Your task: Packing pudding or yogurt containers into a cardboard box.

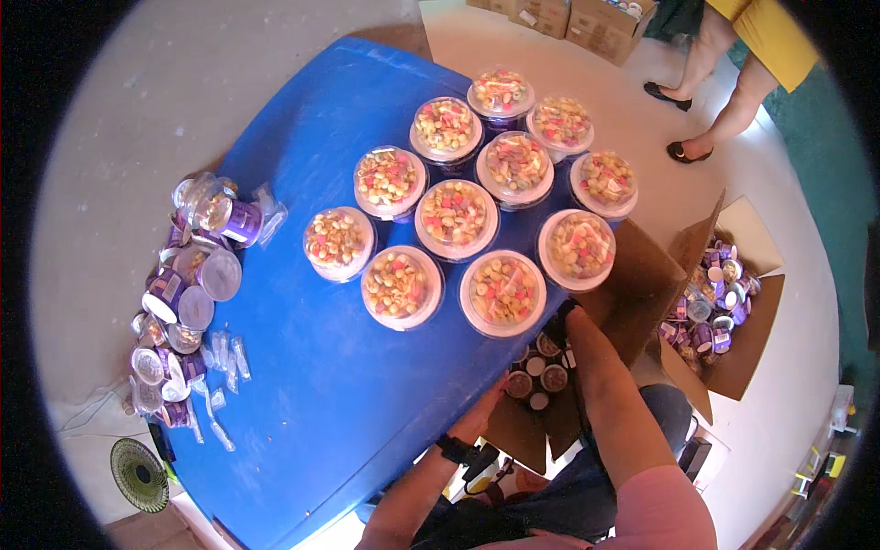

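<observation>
Several cups [456,218] with clear domed lids stand in rows on a blue table [284,293]. Mixed cereal in yellow, pink and red shows through their tops. Below the table's near right edge, an open cardboard box [515,433] holds more round-lidded cups [541,376]. My left hand [478,417], with a black watch on its wrist, reaches toward this box beside the table edge; its fingertips are not clear. My right hand [557,323], with a dark band at the wrist, is at the box's far side, close under the front cups. Its fingers are mostly hidden.
Purple-labelled cups and plastic lids [220,275] pile along the table's left side, with small clear wrapped pieces [225,353] beside them. At right, an open carton [766,321] holds jumbled purple cups. A person [724,82] stands far right, near cartons [600,32]. A green fan [139,475] is lower left.
</observation>
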Available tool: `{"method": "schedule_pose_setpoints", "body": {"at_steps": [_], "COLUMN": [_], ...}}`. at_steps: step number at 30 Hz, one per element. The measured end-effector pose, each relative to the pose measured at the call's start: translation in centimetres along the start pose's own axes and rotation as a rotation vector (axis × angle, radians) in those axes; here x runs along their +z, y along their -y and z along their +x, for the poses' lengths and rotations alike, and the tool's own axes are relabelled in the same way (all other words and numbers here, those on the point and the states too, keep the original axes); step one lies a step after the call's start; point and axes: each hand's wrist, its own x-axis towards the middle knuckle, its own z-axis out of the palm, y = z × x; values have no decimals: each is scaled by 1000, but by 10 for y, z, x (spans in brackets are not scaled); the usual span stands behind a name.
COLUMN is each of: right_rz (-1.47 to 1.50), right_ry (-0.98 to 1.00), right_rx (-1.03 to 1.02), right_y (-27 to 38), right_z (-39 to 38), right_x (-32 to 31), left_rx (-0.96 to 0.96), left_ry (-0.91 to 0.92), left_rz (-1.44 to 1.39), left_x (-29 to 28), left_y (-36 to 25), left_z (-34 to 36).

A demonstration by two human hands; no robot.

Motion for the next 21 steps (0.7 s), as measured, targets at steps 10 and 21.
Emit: {"method": "schedule_pose_setpoints", "body": {"at_steps": [10,21], "right_rz": [-49,-159], "right_ry": [-86,-115], "right_rx": [-359,-488], "right_y": [14,42], "right_z": [-45,-116], "right_x": [-6,-34], "left_rx": [764,1304], "left_ry": [-6,-862], "left_rz": [756,1203], "left_x": [90,83], "left_y": [-117,-241], "left_z": [-118,-108]}}
